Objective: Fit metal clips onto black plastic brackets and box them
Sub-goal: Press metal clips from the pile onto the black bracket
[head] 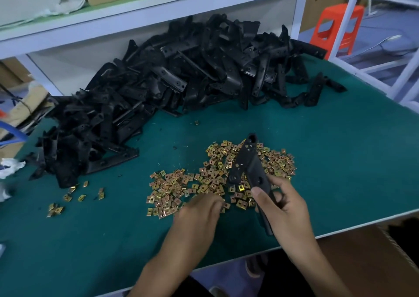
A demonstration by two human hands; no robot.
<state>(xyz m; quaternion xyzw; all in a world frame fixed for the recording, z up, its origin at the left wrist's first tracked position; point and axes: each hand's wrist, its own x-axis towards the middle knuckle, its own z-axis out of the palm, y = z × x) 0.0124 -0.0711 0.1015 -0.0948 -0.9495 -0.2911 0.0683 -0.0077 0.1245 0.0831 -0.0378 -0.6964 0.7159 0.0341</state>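
Observation:
A long black plastic bracket (248, 165) is gripped at its near end by my right hand (284, 206) and slants up over a spread of small gold metal clips (181, 183) on the green table mat (340, 160). My left hand (199, 213) reaches into the near edge of the clips with its fingertips curled together; whether they pinch a clip I cannot tell. A big heap of black brackets (170, 81) lies at the back of the table.
A few stray clips (68, 197) lie at the left front. A white shelf frame (136, 22) hangs over the heap. An open cardboard box (371, 262) stands below the table's right front edge. A red stool (337, 27) stands beyond the table.

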